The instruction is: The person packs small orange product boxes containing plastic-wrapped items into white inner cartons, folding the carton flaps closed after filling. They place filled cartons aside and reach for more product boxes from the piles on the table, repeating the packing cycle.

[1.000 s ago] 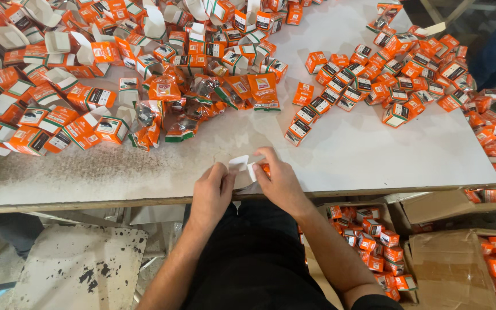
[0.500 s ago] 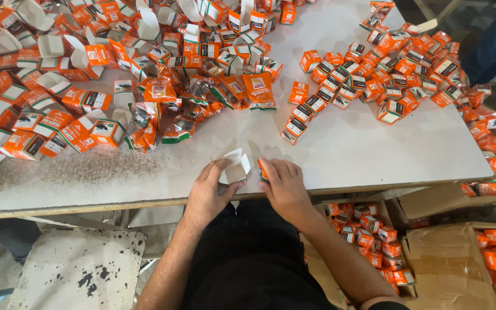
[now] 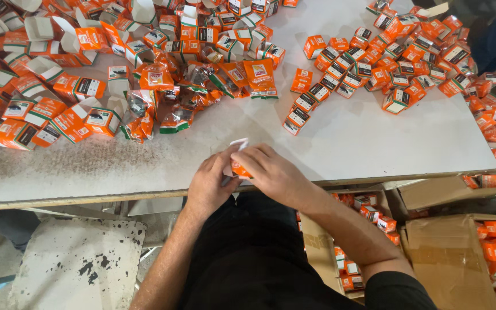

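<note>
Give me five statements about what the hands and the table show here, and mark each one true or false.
1. Both hands hold one small orange and white carton at the near edge of the table. True.
2. The left hand rests flat on the table, away from the carton. False: it grips the carton together with the right hand.
3. Closed orange cartons lie heaped on the table's far right. True.
4. The open cartons with white flaps lie on the right side. False: they lie on the left.
5. Cardboard boxes below the table hold more orange cartons. True.
</note>
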### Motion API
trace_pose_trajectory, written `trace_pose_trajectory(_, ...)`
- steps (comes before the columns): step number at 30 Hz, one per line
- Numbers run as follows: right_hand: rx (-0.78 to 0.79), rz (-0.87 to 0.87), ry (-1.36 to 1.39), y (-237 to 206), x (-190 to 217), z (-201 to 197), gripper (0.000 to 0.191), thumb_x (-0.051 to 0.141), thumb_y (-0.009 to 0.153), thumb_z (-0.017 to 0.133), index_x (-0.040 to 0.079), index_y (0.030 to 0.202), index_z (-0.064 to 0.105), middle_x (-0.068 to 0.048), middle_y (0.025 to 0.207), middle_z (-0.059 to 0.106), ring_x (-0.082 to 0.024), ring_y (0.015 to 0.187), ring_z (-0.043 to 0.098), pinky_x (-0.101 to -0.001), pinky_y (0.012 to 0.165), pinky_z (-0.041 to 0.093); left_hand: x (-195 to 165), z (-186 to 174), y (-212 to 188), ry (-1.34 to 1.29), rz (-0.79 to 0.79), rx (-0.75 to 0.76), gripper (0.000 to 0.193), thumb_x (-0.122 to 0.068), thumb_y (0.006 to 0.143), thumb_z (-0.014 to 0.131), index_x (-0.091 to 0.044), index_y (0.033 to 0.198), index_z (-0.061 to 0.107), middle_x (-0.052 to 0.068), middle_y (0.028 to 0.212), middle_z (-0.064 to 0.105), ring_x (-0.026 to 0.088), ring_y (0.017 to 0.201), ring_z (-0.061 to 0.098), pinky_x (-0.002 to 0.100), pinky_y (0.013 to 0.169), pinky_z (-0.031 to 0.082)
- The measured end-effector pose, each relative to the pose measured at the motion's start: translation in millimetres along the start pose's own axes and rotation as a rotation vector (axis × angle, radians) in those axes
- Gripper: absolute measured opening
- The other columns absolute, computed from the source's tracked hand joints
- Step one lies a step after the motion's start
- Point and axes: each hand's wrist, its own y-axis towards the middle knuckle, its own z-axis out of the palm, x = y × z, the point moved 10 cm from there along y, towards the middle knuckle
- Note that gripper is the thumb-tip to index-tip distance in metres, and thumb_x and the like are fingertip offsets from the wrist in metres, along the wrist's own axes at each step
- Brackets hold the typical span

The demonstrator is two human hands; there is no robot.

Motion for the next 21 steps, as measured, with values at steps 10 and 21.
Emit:
trace_pose_trajectory(10, -0.180, -0.006, 0.037, -9.8, -19.1, 14.8, 0.025, 0.003, 0.087, 0.077, 0.004, 0.110, 0.068, -0.008, 0.112, 0.063, -0.030, 0.098, 0.064, -0.0397, 0.088, 0.054, -3.2, 1.9, -4.6, 0.048, -0.005, 0.004, 0.072, -0.014, 0.074, 0.086, -0.008, 0.139, 0.056, 0.014, 0.123, 0.067, 0.037, 0.104, 0.067, 0.044, 0.088, 0.055)
trace_pose_trajectory(21, -0.033, 0.126, -0.167, -13.4, -19.1, 13.2, 0.032, 0.027, 0.091, 0.074, 0.008, 0.117, 0.072, -0.013, 0.134, 0.051, -0.036, 0.129, 0.042, -0.0535, 0.106, 0.033, -8.6, -6.7, -11.2, 0.170, -0.035, -0.108, 0.052, -0.019, 0.073, 0.089, -0.004, 0.116, 0.064, 0.018, 0.109, 0.059, 0.037, 0.099, 0.061, 0.044, 0.078, 0.053)
